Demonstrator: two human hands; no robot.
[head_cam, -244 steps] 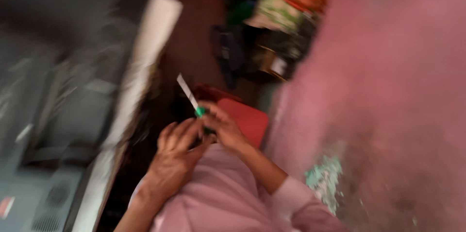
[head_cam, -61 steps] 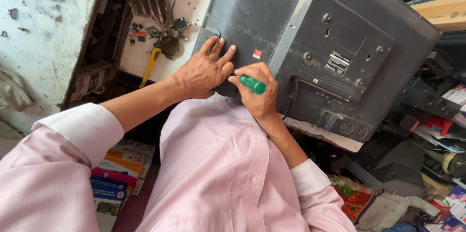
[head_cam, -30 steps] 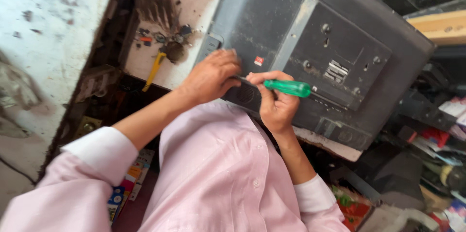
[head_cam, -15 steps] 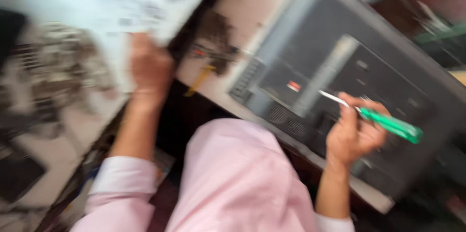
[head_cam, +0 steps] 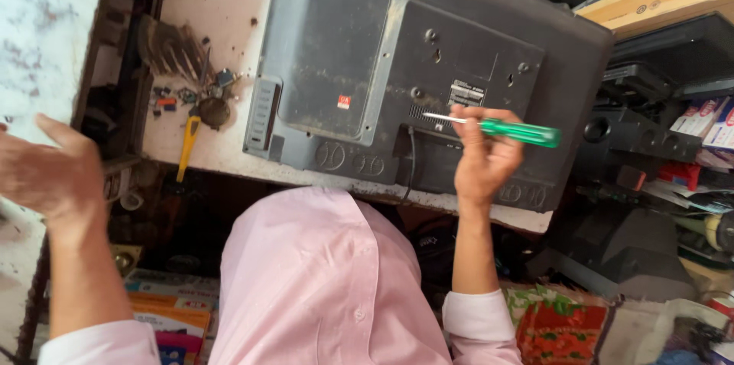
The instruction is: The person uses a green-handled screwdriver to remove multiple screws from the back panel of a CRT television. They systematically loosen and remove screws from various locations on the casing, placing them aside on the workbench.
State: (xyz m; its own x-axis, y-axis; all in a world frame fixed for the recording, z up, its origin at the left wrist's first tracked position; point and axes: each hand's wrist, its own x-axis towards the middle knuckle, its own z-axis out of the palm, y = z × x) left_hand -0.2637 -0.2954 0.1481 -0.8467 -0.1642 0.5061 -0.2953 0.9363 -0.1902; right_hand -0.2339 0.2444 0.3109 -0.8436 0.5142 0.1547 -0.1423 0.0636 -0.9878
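Screwdriver (head_cam: 505, 129) | your right hand (head_cam: 483, 162) fingers grip its green handle over the grey monitor back (head_cam: 382, 67), shaft level, tip leftward | left hand (head_cam: 42, 174) spread, empty, far left of monitor

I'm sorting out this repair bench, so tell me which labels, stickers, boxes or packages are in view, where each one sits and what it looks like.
Small sticker: on the grey monitor back, square, red and white.
Rating label: on the raised back panel, just above the right hand holding the green screwdriver, rectangular, dark with pale print.
Cartons: right edge, stacked, white and red.
Flat boxes: lower left, under the bench, orange, blue and pink.
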